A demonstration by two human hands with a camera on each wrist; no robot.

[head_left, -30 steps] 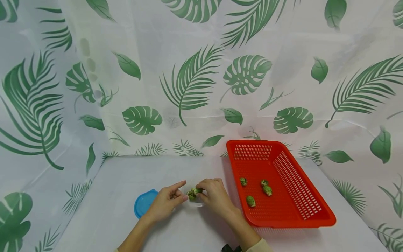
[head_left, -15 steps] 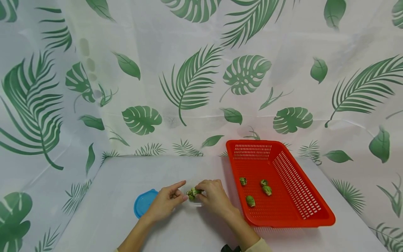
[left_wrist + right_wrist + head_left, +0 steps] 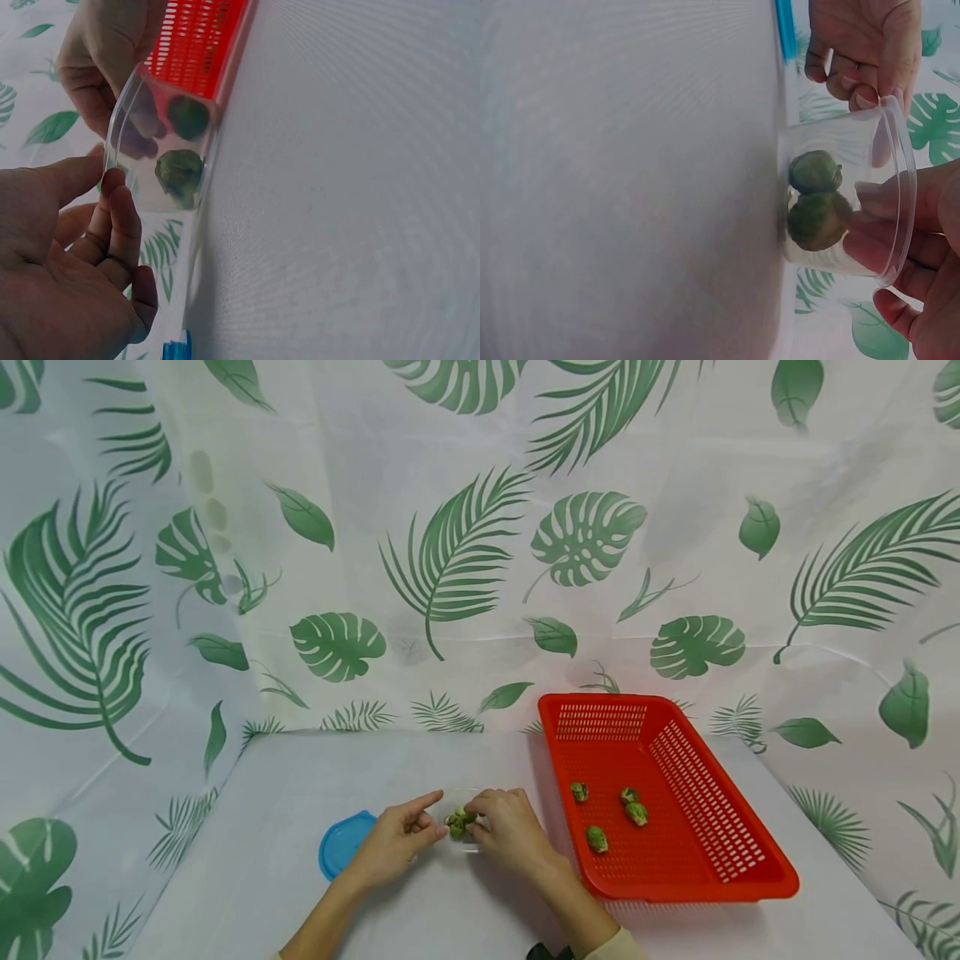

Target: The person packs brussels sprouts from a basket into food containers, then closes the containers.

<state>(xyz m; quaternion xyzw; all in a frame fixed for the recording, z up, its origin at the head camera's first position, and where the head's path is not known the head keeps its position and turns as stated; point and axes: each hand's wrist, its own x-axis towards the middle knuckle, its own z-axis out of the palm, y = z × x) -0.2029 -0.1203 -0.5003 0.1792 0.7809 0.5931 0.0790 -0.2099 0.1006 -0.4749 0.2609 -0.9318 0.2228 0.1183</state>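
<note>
Head view shows a clear cup (image 3: 459, 823) standing on the bench (image 3: 420, 768) just left of a red basket (image 3: 750, 868), with both hands on it. The left hand (image 3: 393, 843) rests its fingertips against the cup's left wall, index finger stretched out straight, fingers not wrapped round it. The right hand (image 3: 512, 831) reaches into the cup, thumb and fingertips closed on a sprout (image 3: 821, 220); a second sprout (image 3: 815, 171) lies beside it on the cup's floor. Wrist views confirm this: the right fingers (image 3: 889, 225) are inside the rim, touching the lower sprout, while the left fingers (image 3: 120, 217) sit at the outer wall.

Judging by that, the step in hand is the handling of sprouts between cup and basket, with one sprout at the fingertips inside the cup. Whichever way it goes, the next move calls for a light pinch and a straight path over the rim, with the left hand steadying the cup so it does not tip.

Four more sprouts (image 3: 597, 838) lie loose on the basket's floor. A blue lid (image 3: 341, 843) lies flat on the bench, left of the cup and just behind the left hand. Nothing stands between cup and basket; only the basket's near wall has to be cleared.
</note>
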